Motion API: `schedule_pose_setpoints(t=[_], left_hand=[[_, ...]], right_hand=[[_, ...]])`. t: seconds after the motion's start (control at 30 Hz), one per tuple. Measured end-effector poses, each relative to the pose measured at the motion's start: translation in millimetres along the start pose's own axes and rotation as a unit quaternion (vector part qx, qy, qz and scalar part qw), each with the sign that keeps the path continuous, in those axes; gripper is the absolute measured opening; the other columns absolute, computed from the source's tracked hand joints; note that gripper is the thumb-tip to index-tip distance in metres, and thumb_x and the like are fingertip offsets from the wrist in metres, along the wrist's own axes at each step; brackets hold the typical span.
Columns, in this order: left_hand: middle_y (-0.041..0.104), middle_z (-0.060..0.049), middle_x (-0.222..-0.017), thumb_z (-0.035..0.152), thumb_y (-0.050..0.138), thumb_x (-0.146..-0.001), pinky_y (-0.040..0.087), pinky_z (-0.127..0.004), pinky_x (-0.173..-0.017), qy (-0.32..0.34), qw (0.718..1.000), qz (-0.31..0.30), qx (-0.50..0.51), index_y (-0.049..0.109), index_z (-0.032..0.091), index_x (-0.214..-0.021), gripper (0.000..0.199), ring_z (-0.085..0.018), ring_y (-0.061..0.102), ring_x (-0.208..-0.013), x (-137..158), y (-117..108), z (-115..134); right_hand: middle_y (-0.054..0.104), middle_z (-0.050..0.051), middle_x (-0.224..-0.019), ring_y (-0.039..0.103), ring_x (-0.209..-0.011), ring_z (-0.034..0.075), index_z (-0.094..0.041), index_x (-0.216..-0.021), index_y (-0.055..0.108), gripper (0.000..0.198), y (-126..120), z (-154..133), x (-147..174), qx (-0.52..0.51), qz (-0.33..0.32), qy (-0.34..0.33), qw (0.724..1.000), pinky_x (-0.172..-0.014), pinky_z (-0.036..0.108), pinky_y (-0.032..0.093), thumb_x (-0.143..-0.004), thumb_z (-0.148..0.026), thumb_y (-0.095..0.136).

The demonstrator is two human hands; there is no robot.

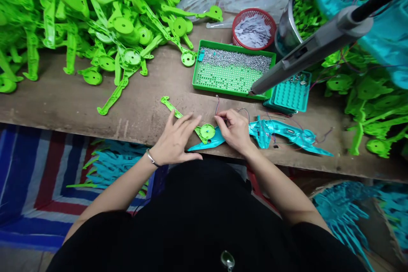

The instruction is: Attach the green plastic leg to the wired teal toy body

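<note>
A blue plastic toy shell (274, 128) lies across the front of the workbench, with thin wires along it. At its left end sits a green plastic part (208, 131) with a round disc, its arm running up and left under my left hand. My left hand (177, 138) is spread over that green arm, fingers apart. My right hand (235, 129) is above the shell, thumb and forefinger pinched on a thin wire (217, 104) whose end sticks up. A small black piece (276, 146) rests near the shell's lower edge.
Beyond my hands stands a green tray (234, 93) of screws, beside a small blue tray (288, 93). A grey electric screwdriver (306, 46) hangs over them. A red basket (236, 36) holds white pieces. Green parts (124, 25) are heaped at left, more (366, 93) at right.
</note>
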State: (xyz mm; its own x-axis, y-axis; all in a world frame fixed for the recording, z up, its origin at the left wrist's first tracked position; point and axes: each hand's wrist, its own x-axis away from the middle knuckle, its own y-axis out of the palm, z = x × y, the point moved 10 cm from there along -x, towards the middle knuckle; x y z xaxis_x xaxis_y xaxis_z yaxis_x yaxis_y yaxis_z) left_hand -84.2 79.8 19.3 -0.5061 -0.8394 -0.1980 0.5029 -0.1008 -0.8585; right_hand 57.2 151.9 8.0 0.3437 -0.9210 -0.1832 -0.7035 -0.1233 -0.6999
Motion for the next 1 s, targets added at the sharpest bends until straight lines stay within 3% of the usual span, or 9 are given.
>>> schedule_pose_setpoints(t=[0.17,0.27,0.33,0.4,0.47,0.53,0.63,0.77,1.0], left_hand=[[0.060,-0.019,-0.138,0.059,0.065,-0.085,0.006,-0.069,-0.120,-0.033,0.999,0.009,-0.011,0.008,0.015,-0.159,0.102,-0.033,0.056,-0.128,4,5,1],[0.051,-0.022,-0.147,0.068,0.066,-0.080,0.007,-0.069,-0.119,-0.037,0.999,0.017,-0.016,0.011,0.016,-0.158,0.109,-0.039,0.044,-0.139,5,1,3],[0.047,-0.023,-0.149,0.069,0.067,-0.078,0.015,-0.068,-0.118,-0.061,0.997,0.052,-0.006,0.019,0.016,-0.156,0.106,-0.041,0.038,-0.143,9,-8,1],[0.054,-0.021,-0.141,0.059,0.068,-0.083,0.035,-0.058,-0.113,-0.130,0.983,0.132,0.018,0.033,0.016,-0.148,0.085,-0.036,0.050,-0.135,20,-23,-8],[0.064,-0.014,-0.121,0.042,0.066,-0.090,0.052,-0.042,-0.095,-0.210,0.953,0.212,0.046,0.045,0.017,-0.135,0.055,-0.024,0.065,-0.108,36,-32,-19],[0.065,-0.007,-0.104,0.034,0.066,-0.090,0.056,-0.032,-0.079,-0.254,0.935,0.241,0.063,0.051,0.018,-0.123,0.039,-0.016,0.066,-0.083,47,-29,-23],[0.064,-0.004,-0.095,0.037,0.072,-0.085,0.055,-0.031,-0.074,-0.254,0.940,0.218,0.061,0.053,0.019,-0.113,0.038,-0.015,0.062,-0.076,47,-15,-14],[0.066,-0.007,-0.098,0.039,0.074,-0.084,0.055,-0.037,-0.079,-0.245,0.946,0.208,0.044,0.053,0.018,-0.112,0.041,-0.020,0.064,-0.084,44,-8,-5],[0.070,-0.008,-0.108,0.032,0.074,-0.084,0.058,-0.037,-0.085,-0.253,0.939,0.202,0.120,0.050,0.019,-0.125,0.049,-0.019,0.070,-0.090,40,4,-6]], right_hand=[[0.071,0.005,-0.082,0.063,-0.074,0.017,-0.019,-0.086,0.068,0.016,3,1,-1,0.009,-0.019,0.004,1.000,-0.072,0.031,0.047,-0.093,-0.028,0.058],[0.072,0.005,-0.081,0.063,-0.073,0.017,-0.019,-0.086,0.070,0.015,3,-1,-7,0.004,-0.055,0.021,0.998,-0.071,0.030,0.046,-0.091,-0.028,0.060],[0.072,0.004,-0.079,0.062,-0.071,0.016,-0.019,-0.085,0.072,0.014,4,-6,-13,-0.008,-0.087,0.030,0.996,-0.070,0.029,0.045,-0.090,-0.028,0.062],[0.072,0.003,-0.079,0.061,-0.068,0.014,-0.019,-0.084,0.074,0.014,6,-14,-20,-0.031,-0.116,0.036,0.992,-0.067,0.028,0.043,-0.088,-0.028,0.064],[0.072,0.001,-0.077,0.058,-0.063,0.011,-0.019,-0.081,0.075,0.015,15,-22,-26,-0.063,-0.151,0.048,0.985,-0.064,0.026,0.041,-0.086,-0.029,0.066],[0.070,0.000,-0.069,0.053,-0.057,0.010,-0.018,-0.077,0.075,0.016,30,-28,-27,-0.089,-0.202,0.069,0.973,-0.059,0.025,0.037,-0.085,-0.030,0.067],[0.064,-0.002,-0.057,0.049,-0.051,0.009,-0.018,-0.075,0.076,0.017,50,-34,-24,-0.080,-0.261,0.092,0.958,-0.056,0.025,0.033,-0.085,-0.028,0.067],[0.064,-0.001,-0.056,0.050,-0.051,0.010,-0.017,-0.075,0.077,0.017,56,-35,-21,-0.034,-0.267,0.109,0.957,-0.056,0.026,0.032,-0.084,-0.028,0.067],[0.075,0.004,-0.079,0.065,-0.072,0.016,-0.019,-0.076,0.074,0.016,57,-37,-19,-0.016,-0.253,0.090,0.963,-0.066,0.028,0.041,-0.087,-0.025,0.064]])
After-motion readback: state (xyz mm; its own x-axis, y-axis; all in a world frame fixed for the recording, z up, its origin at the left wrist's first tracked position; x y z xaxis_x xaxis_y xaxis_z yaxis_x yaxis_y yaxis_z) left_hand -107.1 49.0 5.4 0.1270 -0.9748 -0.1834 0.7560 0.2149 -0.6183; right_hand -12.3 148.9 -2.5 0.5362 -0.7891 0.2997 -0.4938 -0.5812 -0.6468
